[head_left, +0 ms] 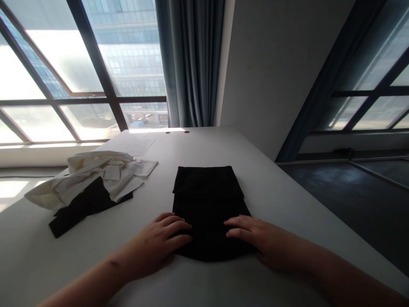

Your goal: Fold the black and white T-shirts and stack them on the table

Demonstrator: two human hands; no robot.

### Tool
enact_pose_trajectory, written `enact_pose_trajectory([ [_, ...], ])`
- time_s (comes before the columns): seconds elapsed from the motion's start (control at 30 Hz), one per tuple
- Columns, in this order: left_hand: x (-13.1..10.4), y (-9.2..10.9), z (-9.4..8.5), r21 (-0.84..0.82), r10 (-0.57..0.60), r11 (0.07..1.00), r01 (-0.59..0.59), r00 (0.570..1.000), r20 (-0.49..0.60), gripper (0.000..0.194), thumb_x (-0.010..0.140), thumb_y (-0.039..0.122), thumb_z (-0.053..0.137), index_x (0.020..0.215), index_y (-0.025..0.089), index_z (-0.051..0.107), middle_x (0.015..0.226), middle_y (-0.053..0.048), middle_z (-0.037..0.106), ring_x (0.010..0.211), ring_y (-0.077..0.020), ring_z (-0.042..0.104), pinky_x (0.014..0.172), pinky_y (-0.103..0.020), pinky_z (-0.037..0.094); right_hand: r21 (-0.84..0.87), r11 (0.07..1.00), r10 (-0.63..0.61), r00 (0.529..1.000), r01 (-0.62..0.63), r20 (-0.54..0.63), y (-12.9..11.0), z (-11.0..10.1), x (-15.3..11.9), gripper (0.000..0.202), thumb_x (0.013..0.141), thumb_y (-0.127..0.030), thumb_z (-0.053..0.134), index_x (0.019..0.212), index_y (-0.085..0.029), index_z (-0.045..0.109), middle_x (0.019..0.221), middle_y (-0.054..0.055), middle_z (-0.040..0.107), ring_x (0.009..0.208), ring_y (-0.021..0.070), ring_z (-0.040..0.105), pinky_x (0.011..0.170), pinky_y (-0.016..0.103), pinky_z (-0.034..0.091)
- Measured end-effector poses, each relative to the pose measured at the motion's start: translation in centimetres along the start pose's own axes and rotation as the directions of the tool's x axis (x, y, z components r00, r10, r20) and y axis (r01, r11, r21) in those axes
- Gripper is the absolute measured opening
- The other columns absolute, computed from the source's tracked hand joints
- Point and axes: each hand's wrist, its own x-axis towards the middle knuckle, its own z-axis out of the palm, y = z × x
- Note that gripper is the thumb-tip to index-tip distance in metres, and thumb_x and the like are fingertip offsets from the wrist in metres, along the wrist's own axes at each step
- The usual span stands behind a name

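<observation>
A black cloth [207, 204] lies folded on the white table, its far part a flat layer with a crease across it and its near edge rounded. My left hand [168, 236] rests on the cloth's near left side, fingers spread and pointing right. On the near right side lies my right hand [246, 232], its fingers apart and pointing left across the fabric. Both hands touch the cloth from above, and neither is closed round it. The thumbs are partly hidden beneath the hands.
Crumpled white cloth [96, 170] lies at the table's left, partly over another black cloth [86, 204]. Pale sheets [137, 145] are behind it. The table [297, 238] has two round holes at its far edge. Beyond are windows, a blue curtain [194, 64] and a grey wall.
</observation>
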Motion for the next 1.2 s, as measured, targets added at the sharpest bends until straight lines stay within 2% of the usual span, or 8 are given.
enact_pose_trajectory([
  [0.23, 0.4, -0.7, 0.7, 0.043, 0.043, 0.998, -0.040, 0.996, -0.079, 0.067, 0.077, 0.011, 0.063, 0.141, 0.027, 0.054, 0.140, -0.010, 0.068, 0.122, -0.0307, 0.067, 0.107, -0.050, 0.053, -0.204, 0.977, 0.053, 0.996, -0.065, -0.067, 0.6, -0.5, -1.5, 0.077, 0.076, -0.001, 0.053, 0.145, -0.031, 0.063, 0.149, 0.010, 0.059, 0.128, 0.0303, 0.063, 0.105, 0.045, 0.056],
  [0.47, -0.2, -1.1, 0.5, -0.089, 0.022, 0.995, -0.054, 0.945, -0.326, 0.044, 0.083, 0.010, 0.053, 0.123, 0.027, 0.060, 0.118, -0.007, 0.078, 0.106, -0.0224, 0.075, 0.096, -0.040, 0.059, -0.034, 0.999, 0.005, 0.967, -0.014, -0.255, 1.7, -2.5, -1.7, 0.036, 0.087, -0.020, 0.055, 0.118, -0.024, 0.073, 0.107, 0.008, 0.076, 0.092, 0.0221, 0.073, 0.085, 0.033, 0.058],
  [0.7, -1.7, -0.4, -1.0, -0.281, -0.112, 0.956, 0.084, 0.990, -0.086, 0.045, 0.078, 0.014, 0.055, 0.117, 0.032, 0.070, 0.097, -0.001, 0.079, 0.084, -0.0207, 0.076, 0.081, -0.032, 0.062, 0.167, 0.983, 0.073, 0.996, -0.082, 0.057, -1.1, -5.1, -2.4, 0.029, 0.089, -0.019, 0.059, 0.109, -0.029, 0.078, 0.102, 0.004, 0.078, 0.093, 0.0221, 0.074, 0.084, 0.031, 0.058],
  [0.87, -4.0, 0.8, -1.6, -0.525, -0.169, 0.847, 0.085, 0.979, -0.113, 0.035, 0.079, 0.021, 0.056, 0.107, 0.033, 0.071, 0.098, -0.003, 0.076, 0.089, -0.0211, 0.071, 0.077, -0.030, 0.060, 0.435, 0.892, 0.072, 0.989, -0.123, 0.132, -1.2, -4.9, -4.3, 0.016, 0.092, -0.039, 0.070, 0.095, -0.027, 0.080, 0.087, 0.007, 0.075, 0.080, 0.0217, 0.072, 0.071, 0.029, 0.057],
  [0.93, -4.0, 0.4, -1.1, -0.562, -0.306, 0.811, 0.161, 0.936, -0.174, 0.026, 0.085, 0.026, 0.054, 0.105, 0.032, 0.070, 0.095, -0.004, 0.074, 0.084, -0.0208, 0.070, 0.073, -0.031, 0.059, 0.552, 0.818, 0.160, 0.986, -0.163, 0.054, 0.2, -4.3, -4.0, 0.033, 0.092, -0.054, 0.069, 0.098, -0.024, 0.078, 0.087, 0.008, 0.074, 0.079, 0.0224, 0.071, 0.070, 0.031, 0.057],
  [1.03, -2.5, -1.1, 0.1, -0.628, -0.553, 0.716, 0.304, 0.796, -0.245, 0.023, 0.093, 0.035, 0.053, 0.110, 0.029, 0.066, 0.093, -0.005, 0.073, 0.080, -0.0212, 0.069, 0.070, -0.033, 0.058, 0.637, 0.747, 0.349, 0.928, -0.191, -0.131, 2.7, -3.2, -2.3, 0.043, 0.092, -0.063, 0.064, 0.102, -0.022, 0.074, 0.089, 0.006, 0.072, 0.083, 0.0232, 0.070, 0.075, 0.034, 0.057],
  [1.13, -0.1, -3.3, 1.4, -0.680, -0.693, 0.623, 0.386, 0.676, -0.250, 0.026, 0.095, 0.042, 0.055, 0.116, 0.028, 0.061, 0.091, -0.004, 0.072, 0.079, -0.0211, 0.069, 0.069, -0.034, 0.056, 0.582, 0.785, 0.450, 0.841, -0.212, -0.300, 4.7, -2.4, -0.3, 0.039, 0.093, -0.060, 0.062, 0.102, -0.023, 0.073, 0.092, 0.005, 0.074, 0.086, 0.0243, 0.070, 0.080, 0.036, 0.057],
  [1.2, 1.2, -4.8, 2.0, -0.643, -0.703, 0.644, 0.415, 0.653, -0.283, 0.026, 0.095, 0.043, 0.055, 0.115, 0.028, 0.062, 0.090, -0.002, 0.072, 0.081, -0.0210, 0.069, 0.073, -0.034, 0.055, 0.508, 0.829, 0.463, 0.796, -0.234, -0.389, 5.6, -1.9, 0.8, 0.037, 0.093, -0.058, 0.061, 0.103, -0.024, 0.072, 0.094, 0.005, 0.075, 0.088, 0.0255, 0.070, 0.083, 0.038, 0.057],
])
